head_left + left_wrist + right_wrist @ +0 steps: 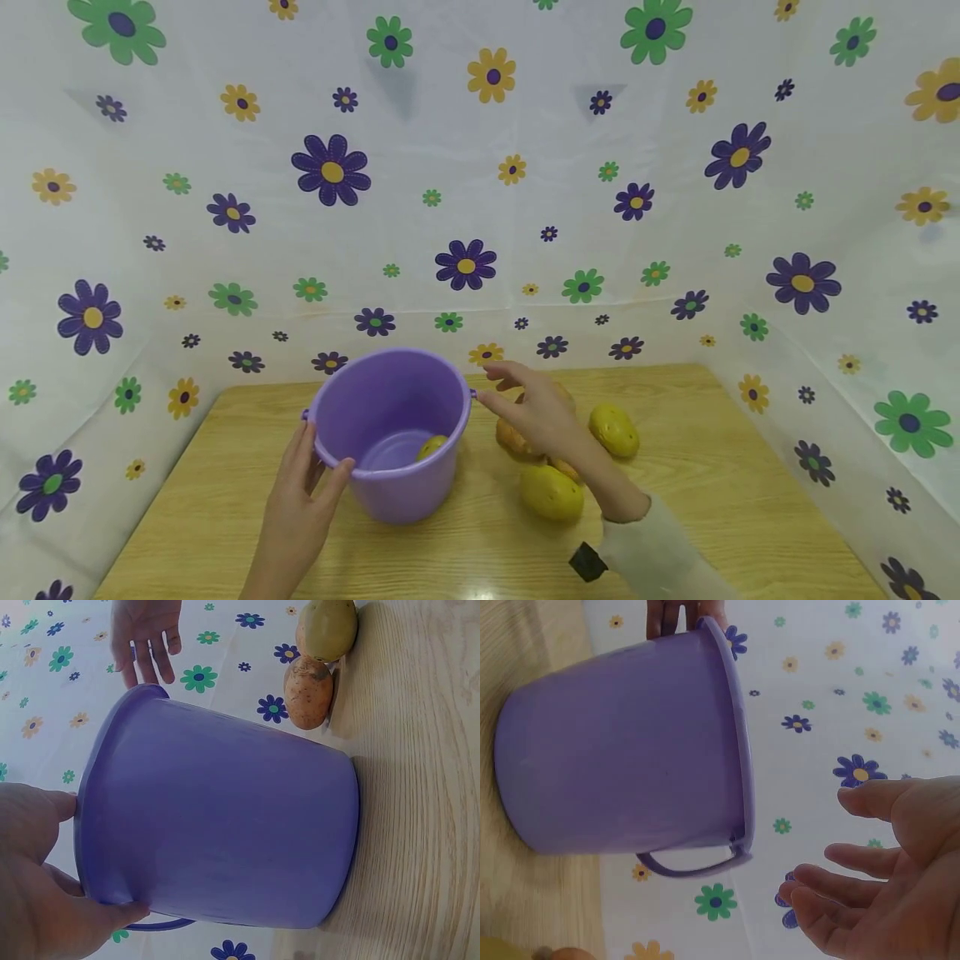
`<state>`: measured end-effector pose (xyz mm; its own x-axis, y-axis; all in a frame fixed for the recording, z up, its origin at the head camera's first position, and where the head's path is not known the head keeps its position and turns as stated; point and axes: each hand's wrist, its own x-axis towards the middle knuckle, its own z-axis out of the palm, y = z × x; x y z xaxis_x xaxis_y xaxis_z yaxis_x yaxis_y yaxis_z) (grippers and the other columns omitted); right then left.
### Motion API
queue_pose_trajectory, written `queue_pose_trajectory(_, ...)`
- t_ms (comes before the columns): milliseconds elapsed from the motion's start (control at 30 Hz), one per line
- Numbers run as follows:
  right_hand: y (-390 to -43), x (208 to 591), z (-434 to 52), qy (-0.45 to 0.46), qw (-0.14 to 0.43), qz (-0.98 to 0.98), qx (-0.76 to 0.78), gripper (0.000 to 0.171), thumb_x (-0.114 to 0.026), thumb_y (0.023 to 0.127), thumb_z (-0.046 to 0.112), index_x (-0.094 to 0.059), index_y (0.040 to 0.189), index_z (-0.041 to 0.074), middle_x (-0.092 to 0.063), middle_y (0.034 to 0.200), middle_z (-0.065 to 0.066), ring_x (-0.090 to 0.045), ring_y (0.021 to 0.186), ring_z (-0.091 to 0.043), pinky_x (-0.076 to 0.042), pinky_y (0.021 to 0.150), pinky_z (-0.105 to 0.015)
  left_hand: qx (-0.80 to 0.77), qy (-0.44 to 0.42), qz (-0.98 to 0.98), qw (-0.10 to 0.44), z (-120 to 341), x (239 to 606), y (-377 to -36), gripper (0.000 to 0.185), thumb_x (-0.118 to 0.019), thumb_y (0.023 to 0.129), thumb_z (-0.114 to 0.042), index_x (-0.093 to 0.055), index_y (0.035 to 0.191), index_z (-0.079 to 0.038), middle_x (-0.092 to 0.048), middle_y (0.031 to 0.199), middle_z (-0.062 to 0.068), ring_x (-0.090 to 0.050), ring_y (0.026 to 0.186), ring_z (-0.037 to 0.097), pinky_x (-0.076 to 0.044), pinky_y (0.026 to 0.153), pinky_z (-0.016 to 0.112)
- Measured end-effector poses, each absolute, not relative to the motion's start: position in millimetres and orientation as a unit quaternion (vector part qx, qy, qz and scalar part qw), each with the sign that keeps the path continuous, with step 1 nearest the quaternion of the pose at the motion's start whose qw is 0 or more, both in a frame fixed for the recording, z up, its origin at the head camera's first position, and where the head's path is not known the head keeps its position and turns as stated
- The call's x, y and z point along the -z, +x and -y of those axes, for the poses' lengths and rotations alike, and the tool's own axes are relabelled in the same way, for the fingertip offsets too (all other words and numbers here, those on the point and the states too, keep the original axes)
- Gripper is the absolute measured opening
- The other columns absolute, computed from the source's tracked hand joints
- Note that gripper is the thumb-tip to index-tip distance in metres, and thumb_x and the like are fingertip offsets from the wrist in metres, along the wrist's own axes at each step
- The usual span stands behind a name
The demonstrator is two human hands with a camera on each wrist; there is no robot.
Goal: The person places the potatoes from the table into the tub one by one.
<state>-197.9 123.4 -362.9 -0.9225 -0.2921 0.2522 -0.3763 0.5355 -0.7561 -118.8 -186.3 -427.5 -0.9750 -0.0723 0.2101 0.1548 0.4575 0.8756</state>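
Left hand on the purple bucket, right hand just off it!
We see the left fingers spread, thumb apart, against the rim; the bucket stands upright on the bench, a yellow potato inside; and over on the right, fingers parted and loosely bent, with more potatoes near that wrist

Looks like a screened-off nook in an unidentifiable room; shows white flower-printed sheeting beyond left hand and right hand, yellowish wood-grain tabletop below.
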Motion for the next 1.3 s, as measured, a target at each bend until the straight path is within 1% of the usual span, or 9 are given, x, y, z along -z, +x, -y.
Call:
queue_pose_trajectory(200, -197.8, 364.5, -143.9, 0.194, 0.051, 0.872, -0.447, 0.047, -0.069, 0.101, 0.028, -0.060, 0.141, 0.003, -0.065, 0.135, -0.015, -0.062, 0.120, -0.032, -0.059, 0.097, -0.048, 0.523, -0.028, 0.845, 0.112, 187.4, 428.5, -118.8, 0.085, -0.064, 0.105, -0.031, -0.011, 0.164, -0.001, -0.003, 0.171, 0.020, -0.030, 0.149, 0.046, -0.034, 0.114, 0.028)
queue_pose_trajectory(367, -200.3, 368.8, -159.1, 0.194, 0.067, 0.875, -0.438, 0.047, -0.069, 0.102, 0.027, -0.060, 0.140, 0.001, -0.065, 0.134, -0.018, -0.063, 0.117, -0.032, -0.060, 0.095, -0.048, 0.524, -0.031, 0.843, 0.122, 187.7, 428.9, -118.1, 0.084, -0.065, 0.104, -0.029, -0.013, 0.164, -0.001, -0.005, 0.170, 0.021, -0.031, 0.148, 0.047, -0.034, 0.113, 0.025)
queue_pose_trajectory(500, -200.1, 371.0, -172.5, 0.190, 0.069, 0.872, -0.446, 0.047, -0.067, 0.103, 0.026, -0.059, 0.141, -0.001, -0.064, 0.134, -0.019, -0.062, 0.118, -0.032, -0.060, 0.095, -0.048, 0.525, -0.032, 0.842, 0.120, 187.8, 429.1, -118.8, 0.085, -0.064, 0.104, -0.030, -0.012, 0.164, -0.002, -0.005, 0.171, 0.020, -0.030, 0.149, 0.046, -0.034, 0.114, 0.026)
queue_pose_trajectory(633, -199.4, 374.4, -188.8, 0.170, 0.063, 0.878, -0.442, 0.050, -0.065, 0.104, 0.029, -0.057, 0.144, 0.001, -0.062, 0.138, -0.019, -0.061, 0.121, -0.033, -0.057, 0.100, -0.051, 0.525, -0.032, 0.843, 0.113, 187.4, 428.8, -119.2, 0.085, -0.064, 0.105, -0.032, -0.011, 0.165, -0.003, -0.005, 0.171, 0.019, -0.029, 0.149, 0.045, -0.033, 0.115, 0.029)
queue_pose_trajectory(733, -197.5, 375.5, -201.2, 0.151, 0.062, 0.887, -0.431, 0.050, -0.064, 0.105, 0.030, -0.055, 0.144, 0.000, -0.061, 0.138, -0.021, -0.060, 0.122, -0.036, -0.056, 0.102, -0.054, 0.525, -0.030, 0.843, 0.112, 187.2, 428.4, -118.8, 0.084, -0.064, 0.105, -0.030, -0.011, 0.165, -0.003, -0.004, 0.171, 0.019, -0.029, 0.150, 0.045, -0.033, 0.115, 0.028)
queue_pose_trajectory(833, -194.7, 375.9, -212.4, 0.134, 0.069, 0.896, -0.418, 0.050, -0.064, 0.104, 0.029, -0.056, 0.142, -0.002, -0.062, 0.137, -0.023, -0.060, 0.121, -0.038, -0.056, 0.101, -0.057, 0.527, -0.028, 0.842, 0.110, 187.2, 428.3, -118.4, 0.084, -0.063, 0.105, -0.030, -0.011, 0.165, -0.003, -0.004, 0.171, 0.019, -0.029, 0.150, 0.044, -0.032, 0.115, 0.024)
queue_pose_trajectory(933, -192.5, 378.2, -223.2, 0.122, 0.075, 0.901, -0.409, 0.049, -0.065, 0.104, 0.028, -0.057, 0.141, -0.004, -0.062, 0.135, -0.025, -0.062, 0.118, -0.038, -0.057, 0.098, -0.057, 0.528, -0.029, 0.842, 0.109, 187.3, 428.2, -118.3, 0.084, -0.063, 0.105, -0.030, -0.011, 0.165, -0.002, -0.004, 0.171, 0.019, -0.028, 0.150, 0.044, -0.032, 0.115, 0.023)
queue_pose_trajectory(1167, -190.9, 385.8, -248.1, 0.100, 0.079, 0.906, -0.403, 0.052, -0.064, 0.105, 0.029, -0.055, 0.143, -0.005, -0.061, 0.137, -0.027, -0.062, 0.118, -0.039, -0.056, 0.100, -0.058, 0.525, -0.029, 0.844, 0.109, 188.0, 428.3, -118.8, 0.085, -0.063, 0.105, -0.032, -0.010, 0.165, -0.003, -0.004, 0.171, 0.019, -0.028, 0.150, 0.045, -0.033, 0.115, 0.028)
queue_pose_trajectory(1300, -191.3, 389.0, -260.5, 0.087, 0.082, 0.912, -0.392, 0.054, -0.063, 0.105, 0.030, -0.054, 0.144, -0.006, -0.060, 0.138, -0.029, -0.061, 0.118, -0.042, -0.059, 0.096, -0.058, 0.524, -0.028, 0.845, 0.106, 188.1, 428.5, -119.3, 0.086, -0.063, 0.105, -0.033, -0.010, 0.165, -0.003, -0.004, 0.171, 0.018, -0.028, 0.151, 0.044, -0.033, 0.116, 0.031)
